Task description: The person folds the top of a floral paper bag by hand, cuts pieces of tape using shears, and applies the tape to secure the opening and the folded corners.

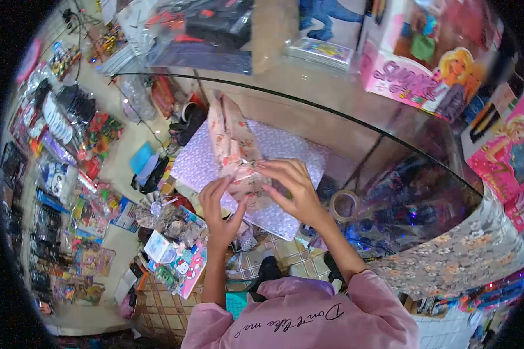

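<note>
A long package in pink floral wrapping paper (230, 136) lies on a lilac patterned sheet (285, 142). Its narrow end points away from me, and the near end of the paper spreads out wider. My left hand (218, 206) is at the left side of this near end, fingers stretched and thumb apart, tips at the paper. From the right, my right hand (295, 189) reaches over the paper, its fingertips on the middle and its thumb held apart below them. The fingertips of both hands come close together near a shiny spot on the paper.
A roll of tape (344, 205) rests on the glass counter (384, 186) to the right. Boxed dolls (431, 64) stand behind the counter's glass edge. Packaged goods (61, 125) crowd the left, and a pink Hello Kitty item (192, 264) lies near my left forearm.
</note>
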A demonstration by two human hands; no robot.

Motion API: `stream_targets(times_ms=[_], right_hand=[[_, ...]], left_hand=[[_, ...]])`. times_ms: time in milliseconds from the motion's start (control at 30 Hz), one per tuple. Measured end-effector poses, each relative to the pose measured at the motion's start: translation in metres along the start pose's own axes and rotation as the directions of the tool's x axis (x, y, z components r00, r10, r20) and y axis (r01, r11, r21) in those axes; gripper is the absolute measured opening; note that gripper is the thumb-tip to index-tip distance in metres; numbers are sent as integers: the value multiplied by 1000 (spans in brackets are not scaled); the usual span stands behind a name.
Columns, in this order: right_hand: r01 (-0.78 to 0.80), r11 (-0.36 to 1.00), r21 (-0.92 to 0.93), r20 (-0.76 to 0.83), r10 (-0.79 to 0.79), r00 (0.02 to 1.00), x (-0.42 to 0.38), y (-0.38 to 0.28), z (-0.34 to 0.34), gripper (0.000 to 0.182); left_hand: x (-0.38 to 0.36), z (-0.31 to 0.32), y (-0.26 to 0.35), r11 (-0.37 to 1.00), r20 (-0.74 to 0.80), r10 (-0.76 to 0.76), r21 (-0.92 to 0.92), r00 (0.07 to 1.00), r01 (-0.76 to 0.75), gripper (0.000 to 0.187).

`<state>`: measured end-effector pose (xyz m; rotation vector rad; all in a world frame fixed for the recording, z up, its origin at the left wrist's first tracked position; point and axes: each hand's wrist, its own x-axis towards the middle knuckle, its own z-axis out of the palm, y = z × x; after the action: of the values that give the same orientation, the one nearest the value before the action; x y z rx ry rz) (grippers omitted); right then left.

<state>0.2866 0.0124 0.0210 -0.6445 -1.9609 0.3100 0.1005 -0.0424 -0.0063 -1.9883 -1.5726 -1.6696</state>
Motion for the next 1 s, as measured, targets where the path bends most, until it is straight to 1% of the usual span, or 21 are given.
stream_targets(times_ms=[67, 100, 200, 233, 333, 367, 433, 467, 500, 600, 700, 800, 900, 1000], right_hand=[[-5, 999, -38, 32, 7, 999, 13, -1, 1, 40], [-2, 999, -42, 43, 4, 999, 15, 2, 4, 37], [21, 1000, -14, 54, -20, 998, 13, 13, 11, 31], [17, 1000, 5, 26, -18, 999, 14, 11, 11, 24], [3, 999, 38, 20, -3, 1000, 11, 9, 11, 20], [10, 995, 97, 18, -12, 1000, 7, 11, 12, 24], [-94, 940, 327, -18, 105, 994, 3, 6, 16, 29], [-139, 888, 439, -24, 166, 986, 1, 4, 18, 32], [-108, 876, 470, -65, 156, 986, -2, 7, 22, 40], [-196, 905, 377, -42, 228, 973, 2, 4, 20, 48], [-103, 991, 80, -32, 106, 994, 15, 3, 11, 53], [-134, 986, 103, 14, 133, 991, 11, 13, 11, 53], [-115, 993, 38, 35, 114, 993, 11, 14, 10, 49], [-103, 994, 42, -16, 103, 995, 10, 12, 14, 49]], left_hand=[[7, -4, -7, 999, 64, 33, 33, 997, -35, 39], [10, -5, -10, 998, 96, 50, 44, 994, -54, 37], [11, -2, -22, 988, 115, 133, 59, 984, -141, 29], [13, 1, -22, 990, 90, 138, 19, 986, -140, 22], [14, 1, -30, 977, 161, 212, -9, 964, -213, 20], [15, 0, -31, 978, 182, 208, -5, 961, -210, 20], [16, 2, -36, 972, 190, 235, -41, 953, -231, 21], [16, 2, -38, 969, 195, 247, -57, 949, -240, 22], [17, 1, -36, 967, 192, 254, -60, 948, -247, 23], [19, 2, -37, 970, 226, 243, -66, 943, -234, 24], [20, 3, -38, 963, 227, 269, -58, 936, -263, 24], [20, 4, -41, 959, 231, 283, -57, 931, -277, 26], [20, 4, -42, 960, 240, 281, -67, 929, -273, 26], [25, 0, -38, 958, 271, 286, -78, 919, -276, 27]])
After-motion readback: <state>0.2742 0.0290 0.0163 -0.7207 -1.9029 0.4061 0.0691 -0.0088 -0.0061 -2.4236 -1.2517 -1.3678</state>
